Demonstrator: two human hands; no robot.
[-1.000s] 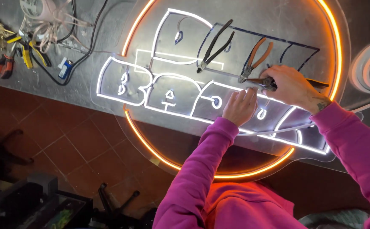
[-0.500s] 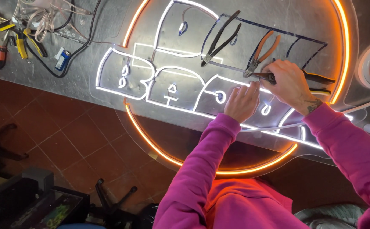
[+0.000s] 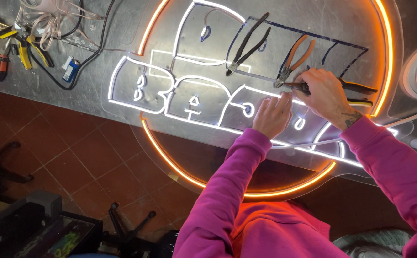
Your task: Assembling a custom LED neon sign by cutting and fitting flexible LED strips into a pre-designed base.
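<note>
Sign (image 3: 170, 62) mostly lit; upper letters beyond right hand (image 3: 325, 95) dark. Right hand grips dark pliers (image 3: 356, 88); left hand (image 3: 271, 114), fingers loosely curled, presses white strip (image 3: 232, 88) beside it.

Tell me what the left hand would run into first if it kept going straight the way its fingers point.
The left hand points up across the lit sign. Straight on, it would probably meet the orange-handled pliers lying on the panel, though the exact line is hard to judge.

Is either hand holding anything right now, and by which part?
The right hand grips dark pliers around the handles. The left hand holds nothing; its fingers press on the lit sign.
</note>
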